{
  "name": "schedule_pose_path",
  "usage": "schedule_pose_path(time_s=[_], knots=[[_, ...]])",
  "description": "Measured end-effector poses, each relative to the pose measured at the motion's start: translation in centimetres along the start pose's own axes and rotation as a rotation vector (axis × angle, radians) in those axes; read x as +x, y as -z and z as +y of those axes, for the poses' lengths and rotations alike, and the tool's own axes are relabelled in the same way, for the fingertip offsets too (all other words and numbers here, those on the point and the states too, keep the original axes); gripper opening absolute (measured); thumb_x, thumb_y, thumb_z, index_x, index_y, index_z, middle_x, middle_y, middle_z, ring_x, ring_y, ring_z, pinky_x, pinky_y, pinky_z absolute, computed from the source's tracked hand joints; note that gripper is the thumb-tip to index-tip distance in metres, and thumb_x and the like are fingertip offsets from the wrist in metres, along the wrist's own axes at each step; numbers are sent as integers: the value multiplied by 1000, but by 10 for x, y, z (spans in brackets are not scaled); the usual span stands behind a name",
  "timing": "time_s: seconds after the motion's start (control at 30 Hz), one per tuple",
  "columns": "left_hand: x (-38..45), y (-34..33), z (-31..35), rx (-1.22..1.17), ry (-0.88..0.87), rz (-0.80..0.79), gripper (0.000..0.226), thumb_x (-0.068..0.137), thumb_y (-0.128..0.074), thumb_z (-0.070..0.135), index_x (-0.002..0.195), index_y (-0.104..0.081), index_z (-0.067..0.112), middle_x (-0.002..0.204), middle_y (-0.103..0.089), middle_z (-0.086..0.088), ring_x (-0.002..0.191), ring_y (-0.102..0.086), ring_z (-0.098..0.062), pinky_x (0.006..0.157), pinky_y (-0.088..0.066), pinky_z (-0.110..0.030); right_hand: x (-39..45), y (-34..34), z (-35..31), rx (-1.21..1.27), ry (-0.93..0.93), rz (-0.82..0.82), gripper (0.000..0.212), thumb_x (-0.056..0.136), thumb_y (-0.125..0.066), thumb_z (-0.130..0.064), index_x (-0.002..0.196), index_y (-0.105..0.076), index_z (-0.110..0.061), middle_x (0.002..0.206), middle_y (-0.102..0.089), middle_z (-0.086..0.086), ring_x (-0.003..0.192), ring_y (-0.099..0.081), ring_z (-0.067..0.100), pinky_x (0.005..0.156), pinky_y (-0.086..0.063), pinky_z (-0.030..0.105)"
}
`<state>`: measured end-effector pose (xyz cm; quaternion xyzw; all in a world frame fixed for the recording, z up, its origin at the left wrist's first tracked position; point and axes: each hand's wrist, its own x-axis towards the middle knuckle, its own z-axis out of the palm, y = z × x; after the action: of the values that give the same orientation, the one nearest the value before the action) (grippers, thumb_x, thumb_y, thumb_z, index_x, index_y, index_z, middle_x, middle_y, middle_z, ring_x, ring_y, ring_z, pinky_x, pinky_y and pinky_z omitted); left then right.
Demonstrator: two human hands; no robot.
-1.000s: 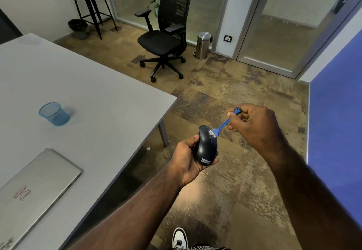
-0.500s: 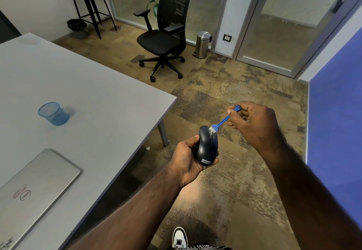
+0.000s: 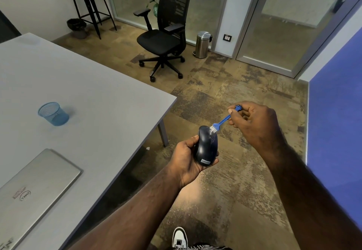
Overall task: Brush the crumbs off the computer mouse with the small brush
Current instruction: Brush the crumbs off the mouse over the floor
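Observation:
A dark computer mouse (image 3: 206, 146) with a small label at its near end rests in my left hand (image 3: 185, 159), held in the air over the floor to the right of the table. Pale crumbs show as a streak near its far right edge. My right hand (image 3: 254, 122) pinches the handle of a small blue brush (image 3: 223, 120). The brush's white bristles touch the far end of the mouse.
A grey table (image 3: 98, 100) at left carries a blue mesh cup (image 3: 53, 113) and a closed silver laptop (image 3: 33, 189). Beyond stand a black office chair (image 3: 164, 38), a metal bin (image 3: 202, 44) and a tall stool (image 3: 89, 2). A blue panel (image 3: 337, 112) rises on the right. My shoe (image 3: 178, 238) shows below.
The brush head has moved from the middle of the mouse's far half up to its far end. My right hand shifted slightly away; the left hand and the mouse stayed still.

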<state>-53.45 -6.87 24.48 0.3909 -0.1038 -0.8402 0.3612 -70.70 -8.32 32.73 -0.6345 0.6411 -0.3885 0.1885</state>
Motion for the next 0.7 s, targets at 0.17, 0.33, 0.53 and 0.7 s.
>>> schedule_pose_path(time_s=[0.17,0.33,0.53,0.7], knots=[[0,-1,1,1,-5,-2,41,98,-38,33,115,-62,4,96,-69,-19,86,-64,-34,73,-55,-41,-1,1,-1,42,-18,-32,9,92,-67,-16,97,-74,-17,72,-72,-3,65,-73,11,67,-63,43],[0,-2,1,-3,-2,-4,42,98,-39,33,119,-61,5,97,-69,-19,86,-64,-34,74,-55,-41,-2,1,0,55,14,-22,10,91,-67,-18,98,-75,-16,75,-73,0,70,-74,21,66,-62,47],[-1,0,3,-18,-11,8,41,98,-39,33,112,-64,4,94,-69,-19,87,-63,-34,77,-53,-42,-8,9,3,114,24,-1,10,92,-67,-16,97,-72,-22,76,-74,0,67,-74,16,64,-63,41],[-2,-4,4,-30,-10,-6,42,98,-38,33,107,-65,3,96,-68,-20,86,-62,-34,75,-54,-41,-15,-2,12,203,-26,-13,13,92,-68,-10,92,-73,-22,72,-73,-4,63,-73,5,64,-61,26]])
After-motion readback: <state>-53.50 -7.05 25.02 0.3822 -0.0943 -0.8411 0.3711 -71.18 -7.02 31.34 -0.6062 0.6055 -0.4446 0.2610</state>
